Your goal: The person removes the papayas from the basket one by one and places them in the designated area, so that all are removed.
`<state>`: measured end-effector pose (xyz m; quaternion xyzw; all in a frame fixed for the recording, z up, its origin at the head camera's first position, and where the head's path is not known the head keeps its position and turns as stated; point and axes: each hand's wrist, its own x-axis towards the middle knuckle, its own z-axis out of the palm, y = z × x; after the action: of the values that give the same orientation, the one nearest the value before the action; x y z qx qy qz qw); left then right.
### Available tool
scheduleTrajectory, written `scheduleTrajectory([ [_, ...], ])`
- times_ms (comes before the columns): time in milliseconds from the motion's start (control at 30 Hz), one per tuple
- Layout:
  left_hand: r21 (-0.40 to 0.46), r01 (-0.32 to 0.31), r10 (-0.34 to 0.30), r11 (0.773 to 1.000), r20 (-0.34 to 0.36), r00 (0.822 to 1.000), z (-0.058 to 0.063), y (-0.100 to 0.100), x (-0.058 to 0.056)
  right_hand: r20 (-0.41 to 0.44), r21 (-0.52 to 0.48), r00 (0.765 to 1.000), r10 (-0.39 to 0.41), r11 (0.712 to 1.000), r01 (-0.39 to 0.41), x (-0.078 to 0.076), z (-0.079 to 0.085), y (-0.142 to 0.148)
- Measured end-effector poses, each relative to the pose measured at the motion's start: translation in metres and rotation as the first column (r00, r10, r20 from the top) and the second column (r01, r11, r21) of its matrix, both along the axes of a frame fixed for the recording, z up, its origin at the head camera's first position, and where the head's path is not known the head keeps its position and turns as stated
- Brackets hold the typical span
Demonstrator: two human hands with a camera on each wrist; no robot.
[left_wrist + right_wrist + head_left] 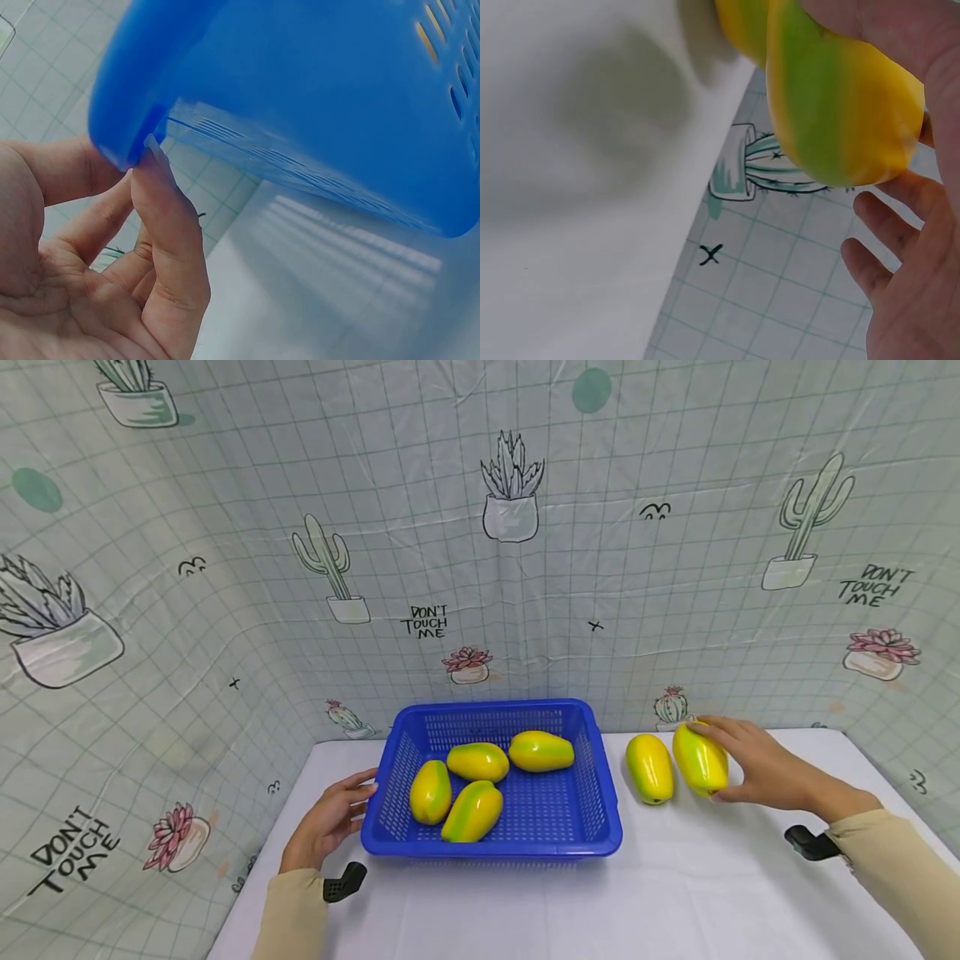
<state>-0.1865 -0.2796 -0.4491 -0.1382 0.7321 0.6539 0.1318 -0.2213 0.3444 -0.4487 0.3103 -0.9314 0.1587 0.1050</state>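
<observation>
My left hand [330,818] pinches the left rim of a blue plastic basket [491,849] between thumb and fingers, as the left wrist view shows at the basket's rim [112,97]. Several yellow papayas with green streaks lie inside, among them a papaya [542,752] at the back right and a papaya [472,812] at the front. Right of the basket, my right hand [757,768] grips a papaya [699,760] with thumb and fingers at its two ends. In the right wrist view this papaya [840,105] hides part of another. That other papaya [649,768] lies between basket and hand.
A white cloth covers the table [675,885]. Close behind the basket rises a grid-patterned fabric backdrop [600,568] with cactus drawings, which also lines the left and right sides. Each wrist carries a black device, one of them the left device [345,882].
</observation>
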Motion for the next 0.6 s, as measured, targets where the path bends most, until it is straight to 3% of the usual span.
scheduleTrajectory([
  [600,0.0,-0.01,0.01,1.0,0.005,1.0,-0.001,0.0,0.0,-0.012,0.047,1.0,0.014,0.999,-0.013,-0.003,-0.023,0.003],
])
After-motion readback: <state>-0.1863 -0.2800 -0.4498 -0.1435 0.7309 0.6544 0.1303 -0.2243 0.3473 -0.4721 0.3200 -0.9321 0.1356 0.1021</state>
